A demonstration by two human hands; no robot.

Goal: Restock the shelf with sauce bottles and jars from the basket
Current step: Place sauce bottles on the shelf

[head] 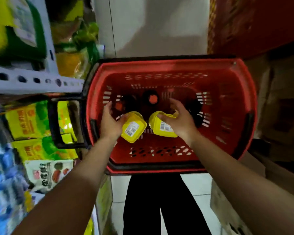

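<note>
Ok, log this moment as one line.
left hand: grips yellow jar | right hand: grips second yellow jar | both over red basket | dark bottles inside

Dim, murky light; left edge smeared with blur, edges bowed.

1. Yellow-and-green packets (31, 121) stand in rows at the left.
2. A white packet with dark lettering (48, 173) lies below them.
3. Blurred blue packs (2, 167) fill the far left.
4. Pale floor tiles (153, 26) run ahead.
5. Brown cardboard boxes (282, 126) sit on the right.
</note>
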